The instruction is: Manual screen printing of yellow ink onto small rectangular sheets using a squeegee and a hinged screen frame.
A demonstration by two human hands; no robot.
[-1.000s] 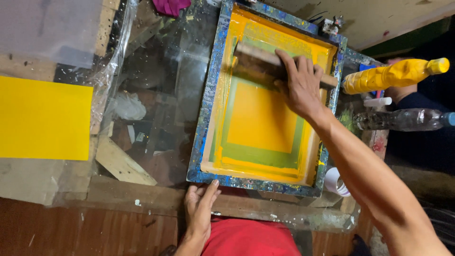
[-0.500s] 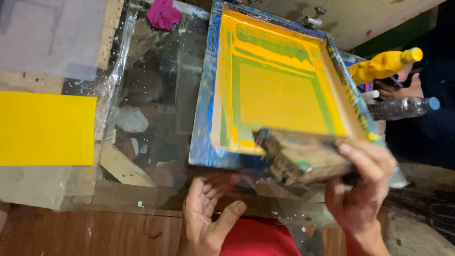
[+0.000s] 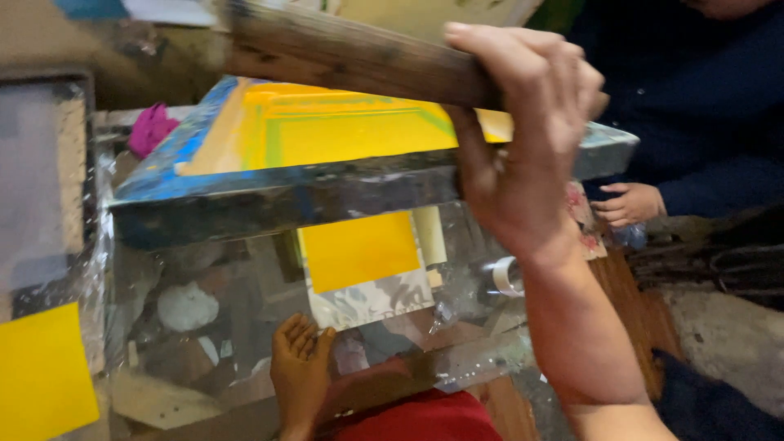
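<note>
Up high, the right hand (image 3: 523,139) is closed around the wooden squeegee (image 3: 351,57) and the raised screen frame (image 3: 327,175). Beneath it, the left hand (image 3: 300,367), fingers open, touches the yellow printed sheet (image 3: 359,249), nearer than the right.

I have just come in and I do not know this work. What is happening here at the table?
A person is screen printing by hand. The right hand grips a wooden squeegee and holds the yellow-inked screen frame tilted up off the glass table. Under the frame lies a sheet with a yellow printed square. The left hand rests on the glass at the sheet's near corner. Another person's hand is nearby.
</note>
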